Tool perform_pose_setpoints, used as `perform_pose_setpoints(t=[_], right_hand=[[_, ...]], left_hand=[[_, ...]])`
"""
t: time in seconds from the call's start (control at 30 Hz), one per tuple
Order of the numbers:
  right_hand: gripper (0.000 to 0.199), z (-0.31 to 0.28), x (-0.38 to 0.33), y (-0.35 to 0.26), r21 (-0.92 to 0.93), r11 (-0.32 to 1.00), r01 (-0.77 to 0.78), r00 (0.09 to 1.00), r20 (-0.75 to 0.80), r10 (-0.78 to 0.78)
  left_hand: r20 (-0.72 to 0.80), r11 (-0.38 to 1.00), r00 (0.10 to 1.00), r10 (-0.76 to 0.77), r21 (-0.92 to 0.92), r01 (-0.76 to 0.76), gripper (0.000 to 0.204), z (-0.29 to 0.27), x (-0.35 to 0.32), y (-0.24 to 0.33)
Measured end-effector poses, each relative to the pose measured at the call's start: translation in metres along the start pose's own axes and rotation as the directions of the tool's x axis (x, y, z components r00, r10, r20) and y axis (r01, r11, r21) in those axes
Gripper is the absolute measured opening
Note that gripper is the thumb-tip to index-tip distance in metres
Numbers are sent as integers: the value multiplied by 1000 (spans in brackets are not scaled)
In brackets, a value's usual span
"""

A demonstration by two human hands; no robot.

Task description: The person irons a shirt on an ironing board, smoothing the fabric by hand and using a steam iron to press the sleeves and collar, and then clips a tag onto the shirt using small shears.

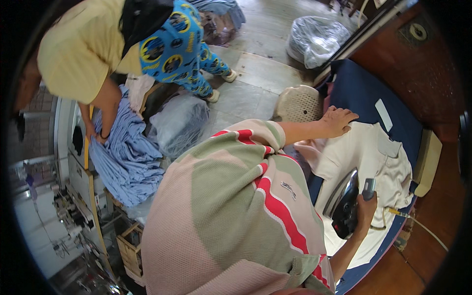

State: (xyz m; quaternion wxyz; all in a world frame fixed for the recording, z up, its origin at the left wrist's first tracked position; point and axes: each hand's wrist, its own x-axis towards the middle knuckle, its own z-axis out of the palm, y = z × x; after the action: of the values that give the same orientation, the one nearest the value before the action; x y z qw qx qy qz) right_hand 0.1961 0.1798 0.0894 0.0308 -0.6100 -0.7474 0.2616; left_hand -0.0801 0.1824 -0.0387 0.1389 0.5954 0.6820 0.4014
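Note:
A cream short-sleeved shirt (364, 142) lies spread on a dark blue padded ironing table (361, 83). My right hand (366, 206) is closed round the handle of a black clothes iron (344, 204) over the shirt's lower part. The iron's shiny metal base edge faces left; whether it touches the cloth I cannot tell. My left hand (338, 121) rests with fingers stretched out at the shirt's upper left edge, holding nothing. A narrow white strip (383, 114) lies on the table beyond the shirt. Pale pink cloth (310, 151) hangs near my left forearm.
On the left a co-worker in yellow (81, 54) handles a heap of blue striped cloth (125, 152). A perforated beige stool (298, 103) stands by the table. Clear plastic bags (317, 39) sit on the floor. A beige block (427, 162) and a cord (425, 228) border the table's right side.

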Motion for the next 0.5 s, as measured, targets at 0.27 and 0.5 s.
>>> perform_pose_setpoints(t=[0.27, 0.5], right_hand=[[56, -4, -41, 27, 24, 999, -27, 999, 18, 27], [45, -13, -48, 31, 30, 985, -170, 974, -147, 172]], left_hand=[[-172, 996, 984, 40, -76, -54, 35, -23, -21, -21], [43, 981, 982, 184, 61, -186, 38, 14, 17, 25]])
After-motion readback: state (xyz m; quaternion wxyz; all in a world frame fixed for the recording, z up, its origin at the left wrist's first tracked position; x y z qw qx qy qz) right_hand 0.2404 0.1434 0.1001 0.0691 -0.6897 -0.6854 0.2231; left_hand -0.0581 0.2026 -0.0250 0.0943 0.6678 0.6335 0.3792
